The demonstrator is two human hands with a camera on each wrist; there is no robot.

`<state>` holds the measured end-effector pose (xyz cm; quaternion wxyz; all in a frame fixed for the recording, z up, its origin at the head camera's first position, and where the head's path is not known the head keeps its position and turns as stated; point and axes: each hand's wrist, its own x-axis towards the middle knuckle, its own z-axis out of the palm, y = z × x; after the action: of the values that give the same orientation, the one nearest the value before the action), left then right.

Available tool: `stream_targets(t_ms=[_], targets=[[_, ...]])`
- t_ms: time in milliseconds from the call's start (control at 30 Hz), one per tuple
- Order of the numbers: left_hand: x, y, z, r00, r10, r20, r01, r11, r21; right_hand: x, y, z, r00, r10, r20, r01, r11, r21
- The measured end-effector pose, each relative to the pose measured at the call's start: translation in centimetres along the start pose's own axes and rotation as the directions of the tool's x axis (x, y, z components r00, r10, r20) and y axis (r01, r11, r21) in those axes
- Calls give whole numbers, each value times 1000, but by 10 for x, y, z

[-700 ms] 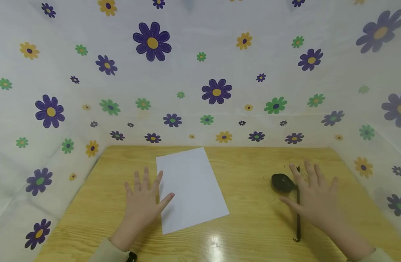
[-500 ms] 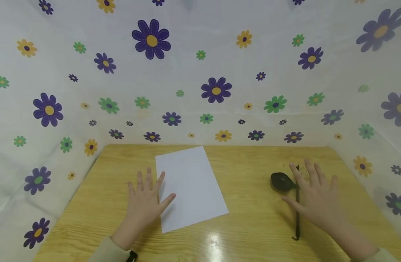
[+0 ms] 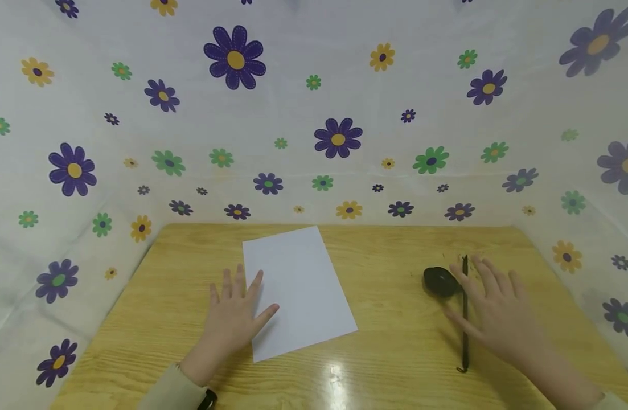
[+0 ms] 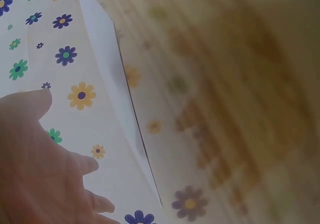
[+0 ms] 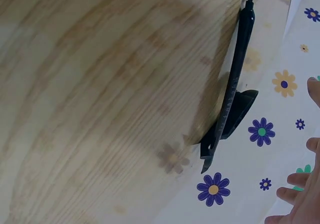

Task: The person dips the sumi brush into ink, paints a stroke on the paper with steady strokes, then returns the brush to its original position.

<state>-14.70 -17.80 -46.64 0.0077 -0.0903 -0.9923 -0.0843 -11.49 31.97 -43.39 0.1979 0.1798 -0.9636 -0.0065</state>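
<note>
Flowered white sheet (image 3: 288, 34) stands up beyond both sets of fingertips and along both sides. Wood-grain table (image 3: 390, 296) lies below all the fingers. White paper (image 3: 303, 296) is flat on it, just right of the left fingers; left index and thumb overlap its left edge in the head view. Right hand (image 3: 503, 319): fingers spread, loose, grasping nothing. Left hand (image 3: 232, 319): same, fingers fanned, nothing held. Both cast shadows below, look raised. Black utensil (image 3: 440, 282) lies under the right fingers: bowl just left of the index finger, handle running beneath index and thumb, hooked end nearer the person than the thumb. Right wrist view has the fingers apart from it. Pale sleeve (image 3: 172, 390) is behind the left fingers, past the wrist; dark wristband (image 3: 208, 400) at its cuff, partly cut off.
</note>
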Motion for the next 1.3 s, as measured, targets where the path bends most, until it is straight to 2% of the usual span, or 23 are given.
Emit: stream_targets(t_ms=[200,300,467,667,933,1100,1300], targets=[[5,2,0,998,21,55,-22,1000,10,-6,8,4,996,-88,-22,87,996,-31],[8,2,3,997,37,61,-38,999,11,-9,12,6,990,-137,-30,136,990,-26],[10,4,6,995,62,78,-62,998,2,-12,15,9,970,-234,-62,231,972,-48],[12,6,9,989,70,130,-70,998,-6,-15,18,12,945,-317,-78,312,948,-68],[11,8,11,982,70,173,-70,998,-8,-20,18,14,938,-347,-8,345,936,-67],[8,10,11,980,79,184,-79,997,-9,-22,20,15,919,-392,35,394,916,-80],[7,11,9,973,86,215,-84,996,-21,-23,22,20,896,-443,30,443,893,-75]])
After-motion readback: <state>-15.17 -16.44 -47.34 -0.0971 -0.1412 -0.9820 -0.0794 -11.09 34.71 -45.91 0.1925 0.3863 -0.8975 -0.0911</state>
